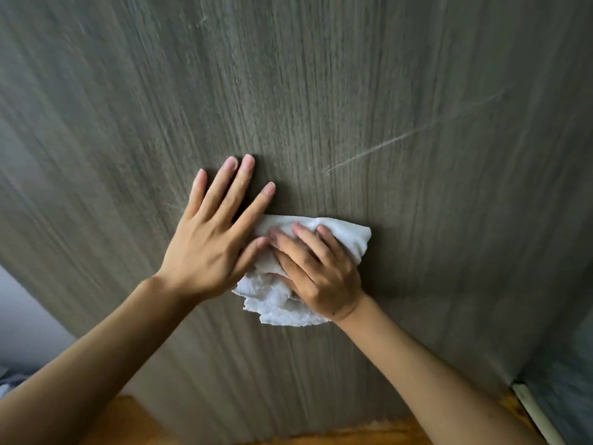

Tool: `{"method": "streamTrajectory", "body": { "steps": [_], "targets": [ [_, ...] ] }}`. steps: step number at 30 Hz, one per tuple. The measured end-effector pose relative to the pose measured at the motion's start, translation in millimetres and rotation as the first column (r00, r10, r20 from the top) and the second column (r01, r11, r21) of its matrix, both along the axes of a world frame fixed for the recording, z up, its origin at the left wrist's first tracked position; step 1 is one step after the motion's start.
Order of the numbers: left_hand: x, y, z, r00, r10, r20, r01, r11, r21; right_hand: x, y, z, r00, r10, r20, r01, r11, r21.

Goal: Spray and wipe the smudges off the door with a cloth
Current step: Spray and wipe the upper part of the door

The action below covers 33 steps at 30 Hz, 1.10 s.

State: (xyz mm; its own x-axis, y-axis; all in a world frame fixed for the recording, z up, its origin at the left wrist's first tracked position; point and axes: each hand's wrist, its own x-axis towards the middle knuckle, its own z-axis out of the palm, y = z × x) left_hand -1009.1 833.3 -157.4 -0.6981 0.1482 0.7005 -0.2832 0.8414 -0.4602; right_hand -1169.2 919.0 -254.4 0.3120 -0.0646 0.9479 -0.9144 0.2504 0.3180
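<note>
Filling nearly the whole view, a grey-brown wood-grain door (321, 91) is seen close up. At far left a pale wall strip (22, 316) is visible beside the door edge, with orange-brown floor (128, 419) below. The left hand (215, 248) is laid flat on the door, fingers straight and spread wide, nothing held; its thumb is touching the cloth. Just right of it, a crumpled white cloth (276, 300) is pressed against the door under the right hand (321, 271), whose fingers are curled over the bunched fabric and gripping it. Further right, a long pale diagonal streak (401, 138) is noted on the door, well apart from the cloth. At lower right a light trim strip (532, 409) is seen.
</note>
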Motion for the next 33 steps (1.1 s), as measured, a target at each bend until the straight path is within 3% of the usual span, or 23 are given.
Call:
{"method": "streamTrajectory", "body": {
  "steps": [7,13,18,23,27,33],
  "targets": [
    [9.3,10.0,6.5,0.998,0.011,0.058,-0.013,0.999,0.04,11.3,9.5,-20.1,0.993,-0.121,0.003,0.114,0.944,0.311],
    [15.9,9.7,12.7,0.994,0.017,0.105,-0.019,1.0,0.02,18.9,2.0,-28.9,0.984,-0.167,0.068,0.142,0.952,0.272],
    [16.0,5.1,10.6,1.0,0.006,0.017,-0.007,1.0,0.021,17.1,0.2,-28.2,0.986,-0.14,0.096,0.112,0.962,0.25],
    [11.3,1.3,9.0,0.999,-0.002,-0.033,0.003,1.0,0.025,8.0,4.0,-11.8,0.97,-0.131,0.207,0.097,0.981,0.165],
    [2.0,1.2,17.8,0.998,-0.013,-0.056,0.015,0.999,0.037,-30.0,27.1,36.5,0.955,-0.104,0.279,0.09,0.994,0.063],
    [-21.1,15.2,27.9,0.982,-0.047,-0.185,0.058,0.997,0.051,-68.3,38.1,125.3,0.719,-0.015,0.695,0.278,0.923,-0.267]
  ]
}}
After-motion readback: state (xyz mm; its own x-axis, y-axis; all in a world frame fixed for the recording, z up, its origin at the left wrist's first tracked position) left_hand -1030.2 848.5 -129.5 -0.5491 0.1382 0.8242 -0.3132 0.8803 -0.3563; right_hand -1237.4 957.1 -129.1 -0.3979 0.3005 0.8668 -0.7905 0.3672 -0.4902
